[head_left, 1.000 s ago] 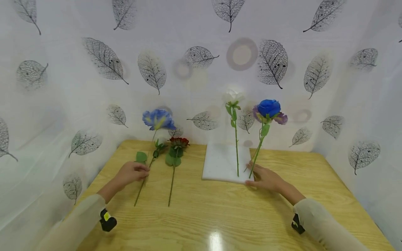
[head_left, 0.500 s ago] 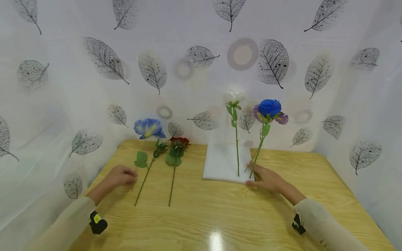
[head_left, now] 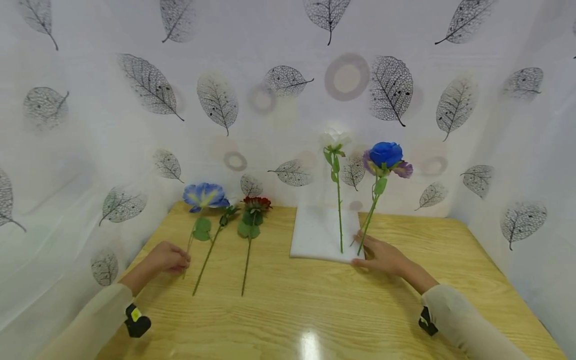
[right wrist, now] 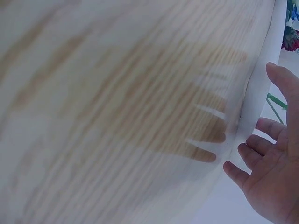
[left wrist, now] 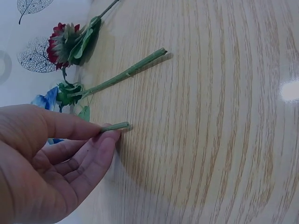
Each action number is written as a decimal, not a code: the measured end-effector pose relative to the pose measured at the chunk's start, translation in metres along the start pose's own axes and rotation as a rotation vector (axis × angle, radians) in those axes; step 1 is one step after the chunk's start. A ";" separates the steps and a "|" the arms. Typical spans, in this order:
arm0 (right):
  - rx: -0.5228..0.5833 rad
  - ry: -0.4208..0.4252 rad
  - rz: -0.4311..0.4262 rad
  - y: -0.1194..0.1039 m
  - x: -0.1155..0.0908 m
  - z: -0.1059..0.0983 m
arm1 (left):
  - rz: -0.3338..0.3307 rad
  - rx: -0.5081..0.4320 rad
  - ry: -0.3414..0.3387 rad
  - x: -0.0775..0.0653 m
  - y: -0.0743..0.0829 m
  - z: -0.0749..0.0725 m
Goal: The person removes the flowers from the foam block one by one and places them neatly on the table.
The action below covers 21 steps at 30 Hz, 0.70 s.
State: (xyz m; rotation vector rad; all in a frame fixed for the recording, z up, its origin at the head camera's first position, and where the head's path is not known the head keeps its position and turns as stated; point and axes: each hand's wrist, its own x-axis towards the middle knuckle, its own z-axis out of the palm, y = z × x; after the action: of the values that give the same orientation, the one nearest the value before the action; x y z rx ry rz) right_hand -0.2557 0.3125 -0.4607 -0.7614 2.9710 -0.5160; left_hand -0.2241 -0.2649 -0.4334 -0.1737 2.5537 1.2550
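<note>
My left hand [head_left: 166, 257] pinches the thin stem of a light blue artificial flower [head_left: 204, 196] at the table's left side. In the left wrist view, the cut stem end [left wrist: 117, 126] pokes out past the thumb and fingertips, close over the wood. My right hand [head_left: 382, 256] rests at the right edge of a white foam board [head_left: 310, 235], thumb and fingers spread; the right wrist view shows these fingers [right wrist: 237, 175] fairly straight along the board's side. Upright on the board stand a white rose [head_left: 335, 140], a deep blue rose [head_left: 385, 154] and a purple flower [head_left: 403, 170] partly hidden behind it.
Right of my left hand, a green-leaved flower stem [head_left: 208, 262] and a red flower [head_left: 256, 204] lie on the wooden table [head_left: 279, 310]. A white curtain [head_left: 288, 45] printed with leaves encloses the table at the back and sides.
My left hand has moved left and slightly toward me with the light blue flower, whose bloom has come down to the left, away from the neighbouring stem. The right hand has stayed put.
</note>
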 end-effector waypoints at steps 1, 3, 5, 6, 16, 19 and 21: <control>0.001 0.000 -0.001 0.000 0.000 0.000 | -0.008 0.002 -0.001 -0.001 0.000 0.000; 0.003 -0.001 -0.001 0.000 0.000 0.000 | -0.020 -0.009 -0.006 -0.001 0.000 -0.001; 0.005 -0.003 0.001 0.000 0.000 0.000 | -0.023 -0.014 -0.009 -0.001 0.000 -0.001; 0.007 -0.003 0.002 0.000 0.000 0.000 | -0.025 -0.019 -0.007 0.000 -0.001 -0.002; 0.004 -0.007 0.010 0.003 0.000 0.002 | -0.006 -0.019 0.017 0.002 -0.002 0.002; 0.005 -0.007 0.014 0.004 0.000 0.002 | 0.014 -0.003 0.016 0.003 0.000 0.004; 0.007 -0.006 0.017 0.004 0.000 0.002 | 0.015 0.009 0.010 0.003 0.002 0.006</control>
State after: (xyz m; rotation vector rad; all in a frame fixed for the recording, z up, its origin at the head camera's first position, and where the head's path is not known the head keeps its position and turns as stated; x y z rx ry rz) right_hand -0.2575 0.3152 -0.4639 -0.7358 2.9656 -0.5221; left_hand -0.2258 -0.2588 -0.4360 -0.1593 2.5728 1.2514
